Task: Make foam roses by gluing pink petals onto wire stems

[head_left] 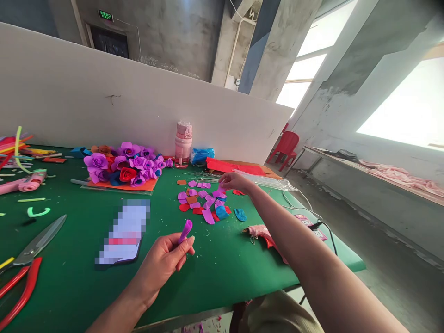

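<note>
A small rolled purple petal [186,231] stands upright between the thumb and fingers of my left hand [170,253], above the near part of the green table. My right hand [235,181] reaches out to the far side of a scatter of loose petals [209,201] in purple, red, blue and brown. Its thumb and fingers are closed on a purple petal [219,191]. Beneath my right forearm lies a pink glue gun [260,231]. Finished purple flowers [138,163], with a red one [127,174] among them, are heaped at the back left.
A phone [125,233] lies left of my left hand. Large red-handled scissors [29,268] and a second pink glue gun [27,183] are at the far left. A pink bottle [183,144] stands by the white board [138,101]. Thin wires [256,180] and a cable [331,233] lie on the right.
</note>
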`<state>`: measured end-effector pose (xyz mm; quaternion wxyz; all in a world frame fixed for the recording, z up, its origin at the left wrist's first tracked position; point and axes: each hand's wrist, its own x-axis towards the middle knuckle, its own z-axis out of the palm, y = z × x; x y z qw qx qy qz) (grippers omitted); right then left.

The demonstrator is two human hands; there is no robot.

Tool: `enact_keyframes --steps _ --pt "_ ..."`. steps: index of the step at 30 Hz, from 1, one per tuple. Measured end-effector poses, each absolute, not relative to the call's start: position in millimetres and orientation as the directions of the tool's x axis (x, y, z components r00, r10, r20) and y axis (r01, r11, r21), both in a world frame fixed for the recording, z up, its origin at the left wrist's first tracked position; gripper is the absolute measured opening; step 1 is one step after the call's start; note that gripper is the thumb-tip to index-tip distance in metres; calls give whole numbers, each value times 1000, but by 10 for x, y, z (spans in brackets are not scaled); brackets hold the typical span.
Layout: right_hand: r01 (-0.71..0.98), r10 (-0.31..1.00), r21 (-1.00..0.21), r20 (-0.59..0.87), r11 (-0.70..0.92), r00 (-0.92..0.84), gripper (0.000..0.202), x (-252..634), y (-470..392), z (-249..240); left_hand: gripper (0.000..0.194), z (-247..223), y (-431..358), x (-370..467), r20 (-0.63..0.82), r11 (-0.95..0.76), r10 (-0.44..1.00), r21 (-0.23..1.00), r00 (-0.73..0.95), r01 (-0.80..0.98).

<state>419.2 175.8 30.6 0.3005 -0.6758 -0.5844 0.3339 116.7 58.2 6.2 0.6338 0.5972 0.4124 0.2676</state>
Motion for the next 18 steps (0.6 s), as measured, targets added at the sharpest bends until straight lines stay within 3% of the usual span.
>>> enact_keyframes --steps 10,18 --pt "650 992 -751 -101 -121 68 9 4200 1749 322 41 55 586 1163 -204 148 830 978 519 147" --pt "620 996 -783 -86 -59 -14 10 4034 1622 377 36 1 574 1160 -213 169 817 977 536 130"
